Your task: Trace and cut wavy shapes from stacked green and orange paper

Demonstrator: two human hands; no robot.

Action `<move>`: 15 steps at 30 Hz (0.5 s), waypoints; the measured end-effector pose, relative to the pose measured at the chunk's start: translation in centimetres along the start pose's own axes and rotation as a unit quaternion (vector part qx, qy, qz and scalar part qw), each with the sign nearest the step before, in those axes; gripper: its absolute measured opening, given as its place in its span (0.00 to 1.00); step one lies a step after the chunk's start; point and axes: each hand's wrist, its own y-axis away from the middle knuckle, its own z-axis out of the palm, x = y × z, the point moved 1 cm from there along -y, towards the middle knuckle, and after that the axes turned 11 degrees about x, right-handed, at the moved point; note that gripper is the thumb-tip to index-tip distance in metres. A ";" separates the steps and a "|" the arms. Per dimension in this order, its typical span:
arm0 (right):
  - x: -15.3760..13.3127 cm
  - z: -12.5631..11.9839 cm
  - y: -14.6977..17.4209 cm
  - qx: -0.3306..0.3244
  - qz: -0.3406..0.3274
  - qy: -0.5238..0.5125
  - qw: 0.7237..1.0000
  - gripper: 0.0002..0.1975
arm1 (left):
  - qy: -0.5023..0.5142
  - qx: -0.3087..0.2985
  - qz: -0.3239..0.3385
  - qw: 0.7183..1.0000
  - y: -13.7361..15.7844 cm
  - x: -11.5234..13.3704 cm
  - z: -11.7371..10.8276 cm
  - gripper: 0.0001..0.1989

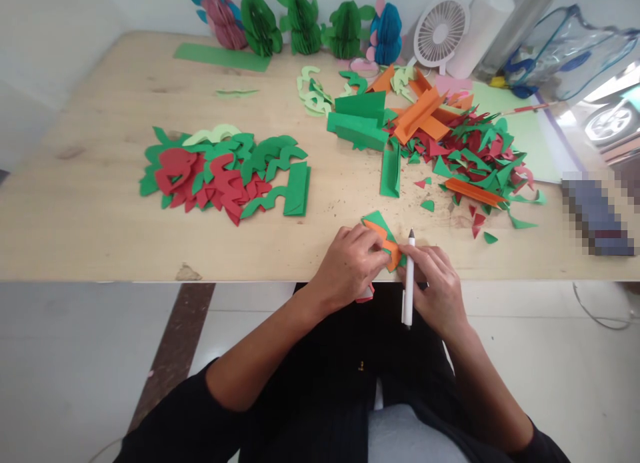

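My left hand (353,263) is at the table's front edge, fingers closed on an orange paper cutout (393,255). The cutout lies over a piece of green paper (379,218), whose corners stick out around it. My right hand (440,286) holds a white pen (409,286) nearly upright in the picture, its dark tip pointing away from me. The right fingertips also touch the right end of the two papers. Below my left hand shows a small red and white thing (366,294), mostly hidden, so I cannot make out what it is.
Red cutouts (227,189) and green ones are heaped at the left, beside a folded green paper (297,189). Red and green scraps (480,153) and folded orange strips (419,113) lie at the right. Honeycomb paper figures (303,26) and a white fan (441,31) stand behind.
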 end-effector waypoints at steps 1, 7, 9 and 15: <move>0.0 0.0 0.0 0.000 0.000 0.000 1.000 0.18 | 0.002 -0.001 0.002 1.000 0.0 0.0 0.0 0.11; -0.1 0.0 -0.1 0.000 0.000 0.002 1.000 0.19 | 0.008 -0.014 0.013 1.000 -0.1 -0.4 -0.2 0.11; -0.1 0.0 -0.1 0.000 -0.002 0.001 1.000 0.20 | 0.006 -0.016 0.017 1.000 -0.2 -0.4 -0.2 0.11; 0.1 0.1 0.1 0.003 -0.003 -0.006 1.000 0.22 | 0.021 0.005 0.009 1.000 0.2 -0.5 -0.7 0.10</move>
